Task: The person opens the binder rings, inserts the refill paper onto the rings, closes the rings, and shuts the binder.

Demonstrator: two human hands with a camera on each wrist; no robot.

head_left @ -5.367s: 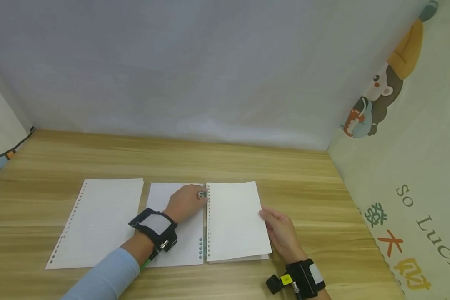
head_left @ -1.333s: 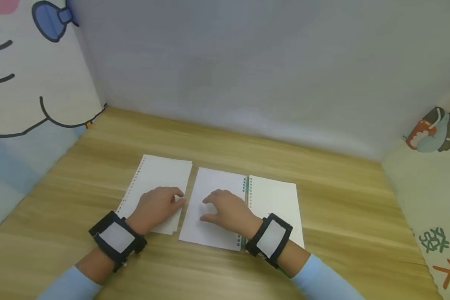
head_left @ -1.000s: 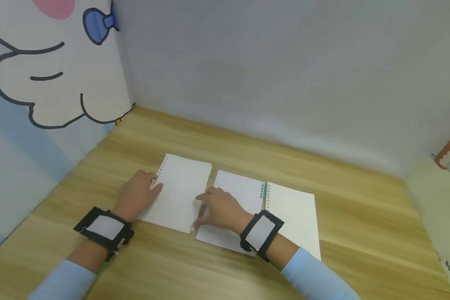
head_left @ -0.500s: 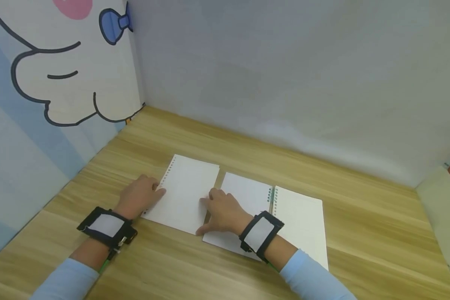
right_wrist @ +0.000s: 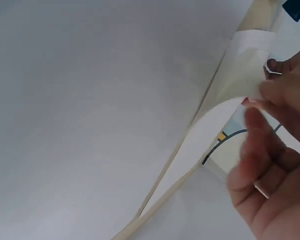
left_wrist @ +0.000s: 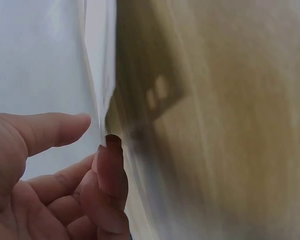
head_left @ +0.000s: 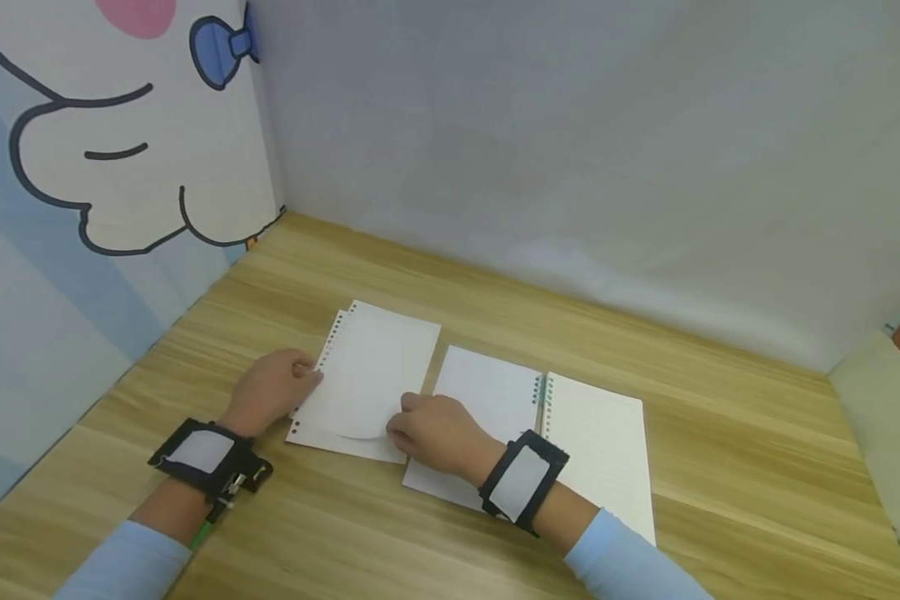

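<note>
A small stack of loose-leaf paper with punched holes [head_left: 378,354] lies at the left on the table. Its top sheet sits askew over the one below, and its near edge bows up. My right hand [head_left: 438,433] pinches the top sheet by its right edge, and the lifted sheet [right_wrist: 210,125] curves up to the fingers in the right wrist view. At the punched left edge, my left hand [head_left: 266,392] holds the paper's edge [left_wrist: 101,65] between thumb and curled index finger. An open ring binder notebook [head_left: 489,375] lies under and beside my right hand.
The notebook's right-hand page [head_left: 600,442] carries punched holes along teal rings [head_left: 543,392]. Wooden tabletop [head_left: 390,542] surrounds the papers. A grey wall covering [head_left: 540,150] stands behind, and a cartoon-printed panel [head_left: 135,217] stands at the left.
Both hands have left the notebook for the loose sheets at the left. Since half a second ago, my right fingers have closed on the top sheet, which has lifted and shifted away from the one below.
</note>
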